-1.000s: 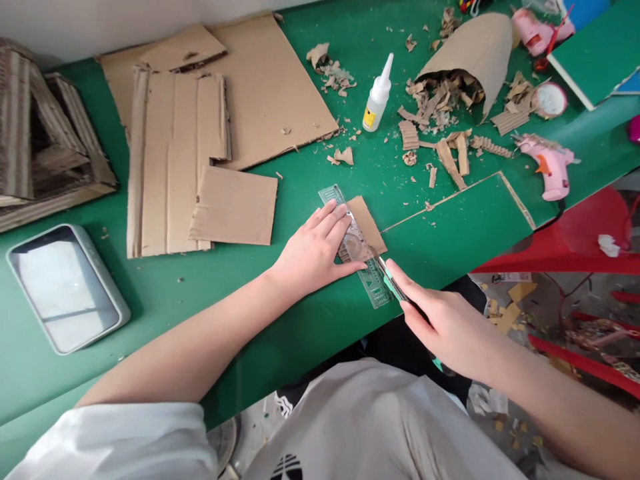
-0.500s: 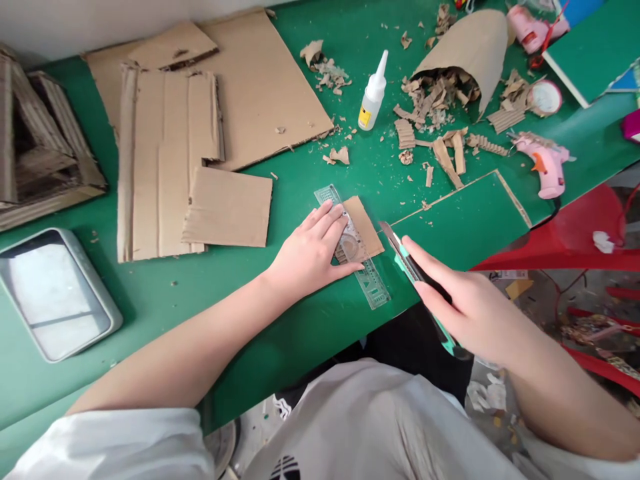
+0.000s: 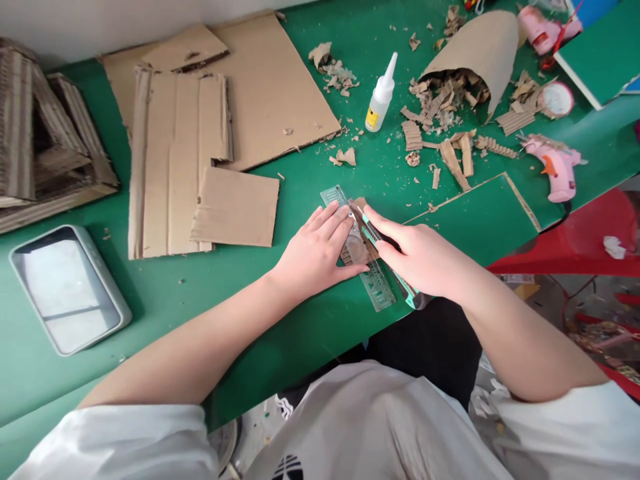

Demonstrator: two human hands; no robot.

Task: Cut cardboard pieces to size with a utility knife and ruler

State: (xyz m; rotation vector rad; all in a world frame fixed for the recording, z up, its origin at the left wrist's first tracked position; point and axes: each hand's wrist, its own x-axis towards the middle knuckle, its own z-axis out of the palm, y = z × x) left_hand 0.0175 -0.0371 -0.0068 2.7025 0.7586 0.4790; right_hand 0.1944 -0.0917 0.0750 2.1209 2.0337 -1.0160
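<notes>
My left hand (image 3: 323,250) lies flat with its fingers stretched out, pressing on a clear plastic ruler (image 3: 377,293). Beneath the ruler is a small piece of cardboard (image 3: 359,201), mostly covered by the ruler and my hands. My right hand (image 3: 417,257) grips a black and green utility knife (image 3: 371,231). The knife lies along the ruler's right side, its blade end close to my left fingertips and over the cardboard. Whether the blade tip touches the cardboard is hard to make out.
Cardboard sheets (image 3: 273,93) and a phone (image 3: 70,290) lie to the left, near a cardboard frame (image 3: 103,177). A glue bottle (image 3: 380,100) stands behind my hands. Cardboard scraps (image 3: 455,157), a curved cardboard shell (image 3: 483,50) and a pink glue gun (image 3: 557,170) are at the right.
My right hand has moved left and forward with the utility knife, bringing it from beside the cardboard to the ruler's edge. My left hand stays on the ruler. The view has shifted slightly.
</notes>
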